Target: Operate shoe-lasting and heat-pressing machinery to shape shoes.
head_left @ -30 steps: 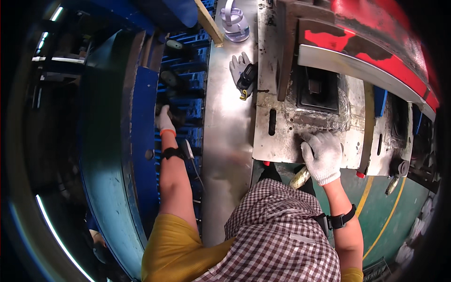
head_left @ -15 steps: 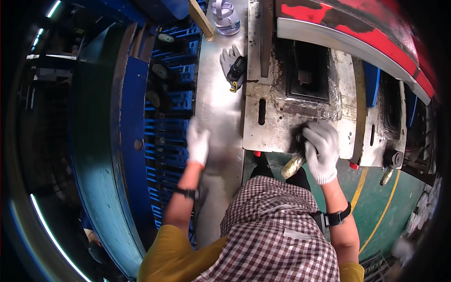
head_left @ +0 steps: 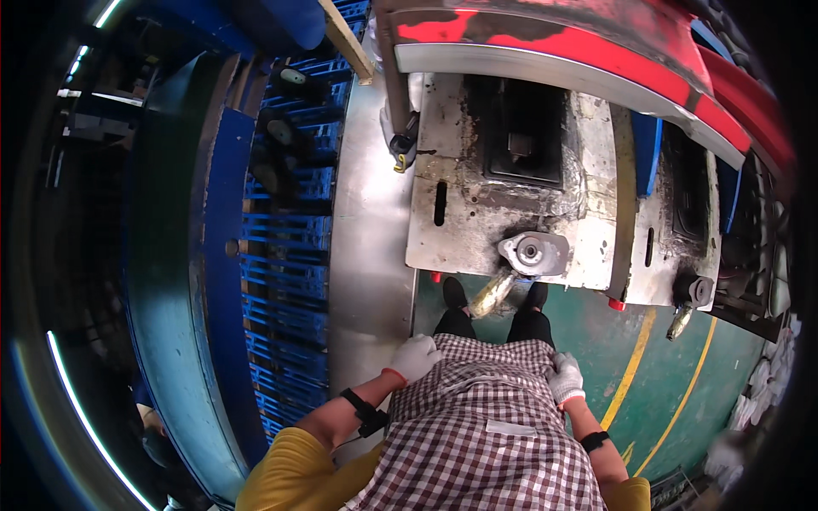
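Note:
Both of my hands wear white gloves and are drawn back against my checked apron. My left hand [head_left: 415, 357] rests at the apron's left edge, fingers curled, with nothing visible in it. My right hand [head_left: 566, 380] lies at the apron's right edge, also holding nothing that I can see. Ahead of me a round metal part [head_left: 533, 252] sits on the front edge of the worn steel machine plate [head_left: 460, 230], with a brass-coloured handle [head_left: 492, 294] hanging below it. A dark square die cavity [head_left: 521, 140] lies behind it.
A long bare steel sheet [head_left: 368, 230] runs along the left of the plate, beside blue plastic crates [head_left: 285, 247]. A red and silver machine housing [head_left: 562, 47] overhangs the back. A second handle [head_left: 680, 320] hangs at the right, over a green floor with yellow lines [head_left: 632, 366].
Both hands have pulled back from the machine to my apron. The right hand has let go of the round part, which now rests on the plate; the left came off the steel sheet.

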The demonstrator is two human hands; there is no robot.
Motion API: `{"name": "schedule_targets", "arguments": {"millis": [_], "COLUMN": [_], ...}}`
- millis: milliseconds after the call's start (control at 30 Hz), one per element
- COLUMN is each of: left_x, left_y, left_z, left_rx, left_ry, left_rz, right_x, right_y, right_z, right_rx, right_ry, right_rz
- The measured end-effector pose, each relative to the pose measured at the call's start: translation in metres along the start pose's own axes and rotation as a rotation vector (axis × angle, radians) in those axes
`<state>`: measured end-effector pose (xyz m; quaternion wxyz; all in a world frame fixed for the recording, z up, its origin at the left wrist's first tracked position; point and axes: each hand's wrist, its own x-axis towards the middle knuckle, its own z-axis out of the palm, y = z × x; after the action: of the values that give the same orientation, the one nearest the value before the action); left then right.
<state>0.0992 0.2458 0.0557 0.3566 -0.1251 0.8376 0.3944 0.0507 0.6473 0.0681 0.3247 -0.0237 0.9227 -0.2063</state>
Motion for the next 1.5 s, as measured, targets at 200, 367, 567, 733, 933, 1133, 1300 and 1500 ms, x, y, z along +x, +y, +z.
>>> {"name": "schedule_targets", "arguments": {"millis": [200, 367, 567, 733, 933, 1133, 1300, 1500], "left_x": [-0.004, -0.030, -0.030, -0.024, 0.008, 0.037, 0.010, 0.030], "left_y": [0.058, 0.086, 0.094, 0.075, -0.020, -0.044, -0.049, -0.059], "left_z": [-0.005, 0.024, 0.079, 0.055, 0.018, 0.027, 0.011, 0.018], "left_rx": [-0.130, -0.170, 0.188, 0.619, 0.987, 1.094, 1.001, 0.990], "left_ry": [-0.011, -0.233, 0.061, 0.347, -0.002, -0.268, -0.107, -0.108], "left_rz": [-0.122, -0.136, -0.333, 0.196, 0.504, 0.560, 0.580, 0.636], "right_x": [-0.020, -0.026, 0.031, 0.064, 0.087, 0.061, 0.069, 0.037], "right_y": [0.074, 0.114, 0.089, 0.088, 0.068, 0.080, 0.057, 0.082], "right_z": [0.011, -0.040, -0.066, 0.017, 0.153, 0.301, 0.426, 0.549], "right_rx": [0.575, 0.607, -0.261, -0.497, -0.545, -0.320, -0.193, -0.141], "right_ry": [-0.032, -0.622, -0.540, -0.626, -1.108, -1.220, -1.165, -1.025], "right_rz": [0.017, 0.192, -0.254, -0.467, -0.402, -0.204, -0.203, -0.274]}}
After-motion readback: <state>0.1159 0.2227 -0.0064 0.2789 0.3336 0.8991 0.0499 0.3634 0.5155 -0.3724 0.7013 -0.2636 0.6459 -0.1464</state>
